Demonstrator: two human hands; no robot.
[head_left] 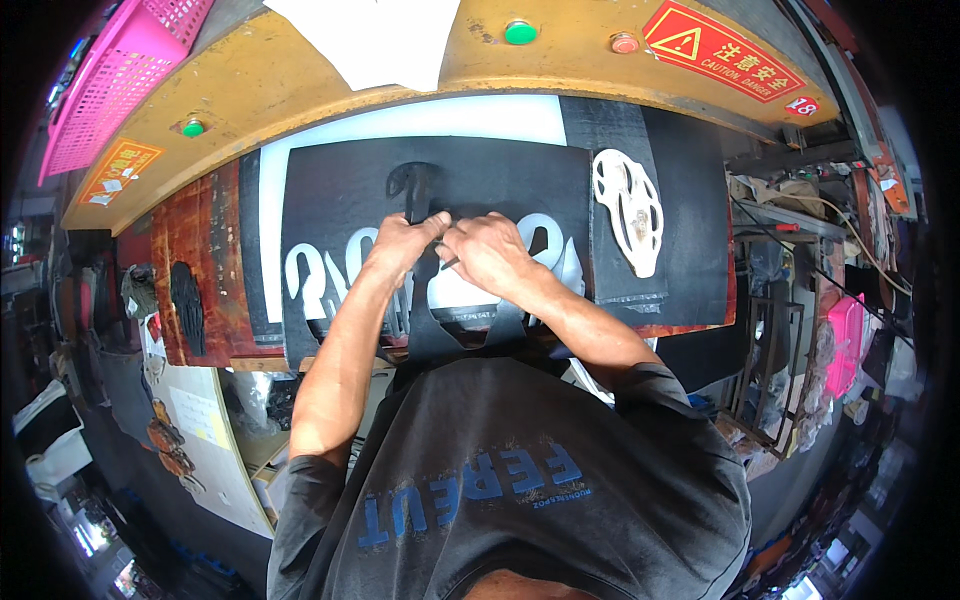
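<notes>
A black sheet [330, 190] lies on the table, with curved openings through which the white layer below shows. Over its middle, my left hand [402, 243] is closed round the lower end of a dark, hook-ended strip [409, 183]. Right beside it, my right hand [488, 252] has its fingers curled and pressed together against the left fingertips. A short dark tip pokes out below the right fingers; what it belongs to is hidden. On the right lies a white cutting die [630, 215], a rounded frame with several openings.
A yellow machine beam [570, 60] with green and red buttons spans the far side; white paper [375, 35] hangs over it. A pink basket [125, 80] stands far left. Black strips [187, 310] lie in a bundle on the reddish board [215, 250]. Shelving with a pink bin [846, 345] is right.
</notes>
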